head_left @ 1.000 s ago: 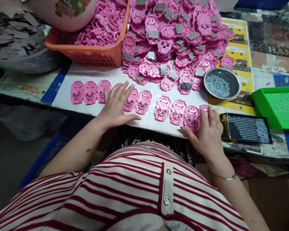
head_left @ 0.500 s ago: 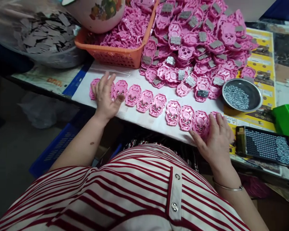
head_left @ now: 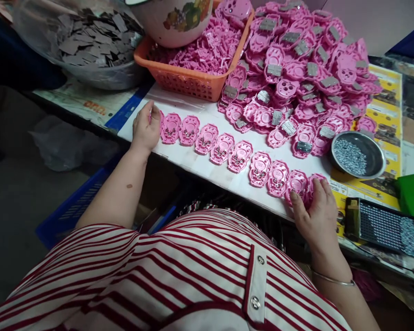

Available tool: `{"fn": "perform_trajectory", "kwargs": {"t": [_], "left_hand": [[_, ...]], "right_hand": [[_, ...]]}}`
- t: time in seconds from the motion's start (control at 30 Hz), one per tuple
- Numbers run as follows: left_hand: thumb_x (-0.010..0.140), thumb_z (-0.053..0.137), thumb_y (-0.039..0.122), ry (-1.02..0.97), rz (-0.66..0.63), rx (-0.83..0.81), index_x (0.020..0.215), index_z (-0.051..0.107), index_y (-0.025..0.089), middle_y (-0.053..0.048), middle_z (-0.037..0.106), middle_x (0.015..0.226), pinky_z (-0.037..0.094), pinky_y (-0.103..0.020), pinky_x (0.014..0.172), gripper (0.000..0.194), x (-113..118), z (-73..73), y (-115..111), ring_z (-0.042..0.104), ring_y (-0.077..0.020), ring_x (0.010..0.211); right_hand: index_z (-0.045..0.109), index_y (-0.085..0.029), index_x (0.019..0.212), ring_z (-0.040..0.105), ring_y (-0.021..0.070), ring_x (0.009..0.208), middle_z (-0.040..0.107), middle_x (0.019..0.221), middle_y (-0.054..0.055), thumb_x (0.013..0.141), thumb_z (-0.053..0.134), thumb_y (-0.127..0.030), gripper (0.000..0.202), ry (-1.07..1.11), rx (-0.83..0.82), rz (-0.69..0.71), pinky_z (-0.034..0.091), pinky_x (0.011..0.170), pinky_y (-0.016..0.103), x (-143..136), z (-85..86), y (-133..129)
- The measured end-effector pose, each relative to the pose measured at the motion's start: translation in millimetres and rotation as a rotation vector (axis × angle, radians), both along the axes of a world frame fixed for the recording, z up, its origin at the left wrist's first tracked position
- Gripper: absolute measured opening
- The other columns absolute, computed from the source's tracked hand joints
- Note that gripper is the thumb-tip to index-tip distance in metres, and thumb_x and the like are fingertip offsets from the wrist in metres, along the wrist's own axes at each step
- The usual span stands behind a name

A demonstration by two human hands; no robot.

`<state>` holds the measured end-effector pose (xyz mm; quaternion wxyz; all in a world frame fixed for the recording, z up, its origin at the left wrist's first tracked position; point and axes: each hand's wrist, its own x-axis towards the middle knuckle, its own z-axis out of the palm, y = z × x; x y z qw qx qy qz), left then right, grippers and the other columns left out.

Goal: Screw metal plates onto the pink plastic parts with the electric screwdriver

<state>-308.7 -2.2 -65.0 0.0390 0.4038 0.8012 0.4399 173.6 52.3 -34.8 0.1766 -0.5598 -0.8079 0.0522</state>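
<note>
A row of pink plastic casings (head_left: 240,156) with small metal parts on them lies along the table's front edge. My left hand (head_left: 146,128) is at the row's left end, fingers curled around the outermost casing (head_left: 162,120), which it mostly hides. At the right end my right hand (head_left: 315,216) rests with thumb and fingers spread about the last casing (head_left: 315,183), partly covering it. Its thumb tip touches the near edge of the neighbouring casing (head_left: 297,183).
Behind the row is a heap of pink casings (head_left: 296,69) with grey plates. An orange basket (head_left: 186,85) holds pink pieces beneath an enamel pot (head_left: 179,27). A clear tub (head_left: 113,78) holds grey plates. A metal bowl (head_left: 376,156) and a black tray (head_left: 376,225) hold small silvery parts.
My left hand has gone from spread over the left casings to curled at the row's outer end. My right hand stays at the right end. The whole view has shifted.
</note>
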Motion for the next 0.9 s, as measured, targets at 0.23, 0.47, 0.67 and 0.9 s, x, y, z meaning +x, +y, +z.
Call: {"fn": "perform_trajectory", "kwargs": {"t": [0.23, 0.47, 0.67, 0.9], "left_hand": [[0.082, 0.025, 0.089, 0.008, -0.019, 0.02, 0.138, 0.056, 0.02, -0.016, 0.057, 0.143, 0.036, -0.045, 0.117, 0.094, 5, 2.4, 2, 0.049, -0.0299, 0.137], [0.087, 0.017, 0.084, -0.185, -0.072, 0.126, 0.143, 0.048, 0.024, -0.011, 0.049, 0.151, 0.034, -0.036, 0.12, 0.087, -2, 4.5, -1, 0.043, -0.022, 0.143], [0.089, 0.021, 0.082, -0.182, -0.296, 0.066, 0.145, 0.044, 0.03, -0.008, 0.048, 0.152, 0.037, -0.039, 0.119, 0.081, -15, 6.7, -3, 0.044, -0.0236, 0.143], [0.085, 0.029, 0.085, -0.171, -0.418, -0.023, 0.146, 0.047, 0.026, -0.012, 0.053, 0.148, 0.038, -0.044, 0.118, 0.087, -12, 22.5, -9, 0.049, -0.0279, 0.139]], "right_hand": [[0.044, -0.005, 0.143, 0.044, 0.0408, 0.141, 0.046, 0.147, 0.029, 0.089, 0.043, -0.063, 0.08, 0.024, 0.067, -0.08, 0.036, 0.117, 0.062, 9, 0.3, 3], [0.047, -0.013, 0.143, 0.054, 0.0414, 0.132, 0.055, 0.139, 0.028, 0.087, 0.043, -0.063, 0.075, 0.035, 0.067, -0.157, 0.045, 0.108, 0.06, 27, -2.3, 21], [0.043, -0.018, 0.146, 0.057, 0.0418, 0.129, 0.056, 0.139, 0.024, 0.085, 0.044, -0.064, 0.077, -0.009, -0.001, -0.237, 0.047, 0.105, 0.059, 30, 7.3, 18], [0.051, -0.028, 0.141, 0.062, 0.0427, 0.121, 0.064, 0.128, 0.019, 0.086, 0.032, -0.067, 0.069, -0.068, 0.03, -0.369, 0.047, 0.1, 0.064, 35, 9.6, 11]]}}
